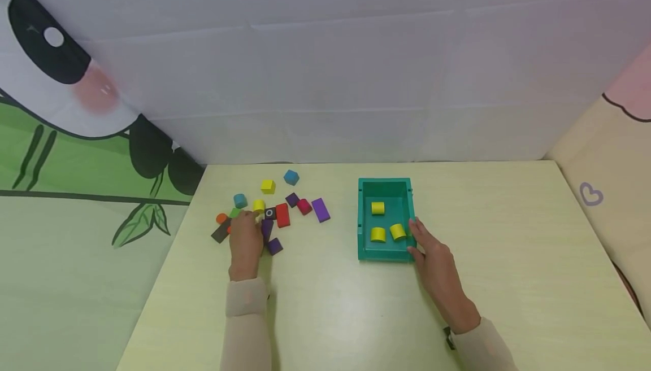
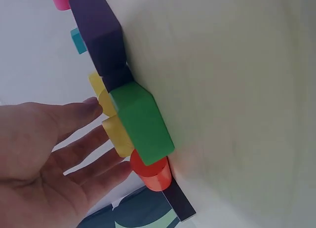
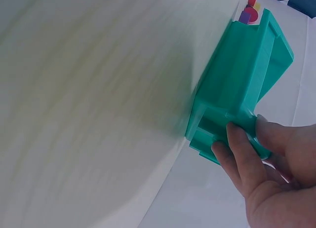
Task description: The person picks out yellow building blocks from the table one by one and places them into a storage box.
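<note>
My left hand (image 1: 245, 244) reaches into a loose group of coloured blocks at the left of the table. In the left wrist view its thumb and extended fingers are right at a yellow block (image 2: 117, 135), which stands behind a green block (image 2: 143, 123). An orange cylinder (image 2: 152, 172) stands beside them, and a dark purple block (image 2: 101, 34) lies farther along. My right hand (image 1: 439, 266) holds the right side of a teal box (image 1: 362, 218), thumb and fingers at its rim and wall. Inside the box lie three yellow cylinders (image 1: 378, 235).
Around the left hand lie a red block (image 1: 282, 215), a purple block (image 1: 321, 210), a yellow cube (image 1: 268, 186), a blue block (image 1: 291, 177) and a dark grey block (image 1: 221, 231). A pale cloth wall (image 1: 351, 77) rises behind the table's back edge.
</note>
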A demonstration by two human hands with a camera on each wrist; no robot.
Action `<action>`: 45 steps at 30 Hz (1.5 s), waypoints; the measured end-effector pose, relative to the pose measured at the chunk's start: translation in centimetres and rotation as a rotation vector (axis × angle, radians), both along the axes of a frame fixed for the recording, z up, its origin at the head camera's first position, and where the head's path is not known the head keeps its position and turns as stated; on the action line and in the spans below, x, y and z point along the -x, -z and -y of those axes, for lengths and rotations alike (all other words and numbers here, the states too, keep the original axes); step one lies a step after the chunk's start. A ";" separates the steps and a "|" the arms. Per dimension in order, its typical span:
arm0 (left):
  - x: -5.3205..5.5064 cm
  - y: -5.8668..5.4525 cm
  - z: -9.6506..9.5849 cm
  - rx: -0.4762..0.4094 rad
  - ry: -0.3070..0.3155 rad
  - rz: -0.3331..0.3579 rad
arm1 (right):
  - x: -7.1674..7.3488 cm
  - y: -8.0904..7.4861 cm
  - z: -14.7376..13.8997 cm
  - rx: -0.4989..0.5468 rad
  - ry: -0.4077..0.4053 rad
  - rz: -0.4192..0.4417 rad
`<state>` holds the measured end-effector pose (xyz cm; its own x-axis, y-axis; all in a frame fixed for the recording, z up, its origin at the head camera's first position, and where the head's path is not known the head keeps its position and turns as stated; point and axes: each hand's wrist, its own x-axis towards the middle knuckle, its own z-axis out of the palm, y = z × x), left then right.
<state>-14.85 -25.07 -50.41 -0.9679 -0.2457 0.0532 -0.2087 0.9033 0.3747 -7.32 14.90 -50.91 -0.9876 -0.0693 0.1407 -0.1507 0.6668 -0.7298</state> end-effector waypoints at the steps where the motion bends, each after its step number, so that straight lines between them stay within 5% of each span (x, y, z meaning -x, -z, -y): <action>1: 0.0 0.0 0.0 0.000 0.002 0.009 | 0.0 0.0 0.0 0.001 -0.001 -0.001; 9: 0.1 0.1 0.2 -0.015 0.000 0.062 | 0.0 0.1 0.0 -0.003 -0.002 -0.013; 45: -0.6 -0.6 -0.2 -0.041 -0.012 -0.039 | 0.1 0.3 0.0 0.012 0.003 0.019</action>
